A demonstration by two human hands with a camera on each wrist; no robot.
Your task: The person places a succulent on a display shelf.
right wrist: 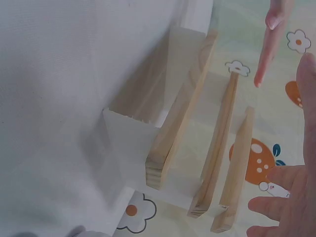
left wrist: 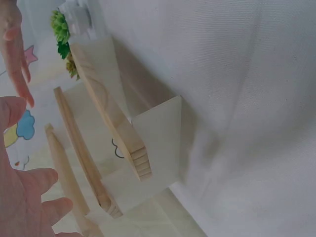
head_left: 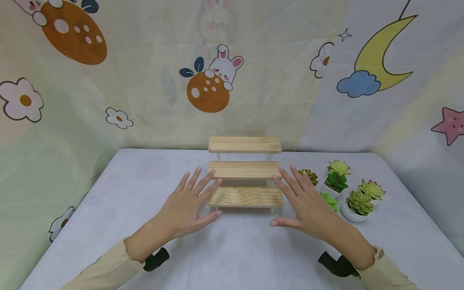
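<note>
On either side of a three-tier wooden stand, left hand and right hand hover, loosely outspread.

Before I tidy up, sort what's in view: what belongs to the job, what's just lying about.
Likely the job's:
tiered wooden stand, centred ahead
potted succulents, grouped to its right

Probably just surroundings:
printed backdrop, behind
white-covered table, underneath

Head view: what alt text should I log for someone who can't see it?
A person's bare left grip and right grip, both outspread, flank a three-tier wooden rack on a white table. Small potted plants sit to its right; a cartoon-print cloth hangs behind.
</note>
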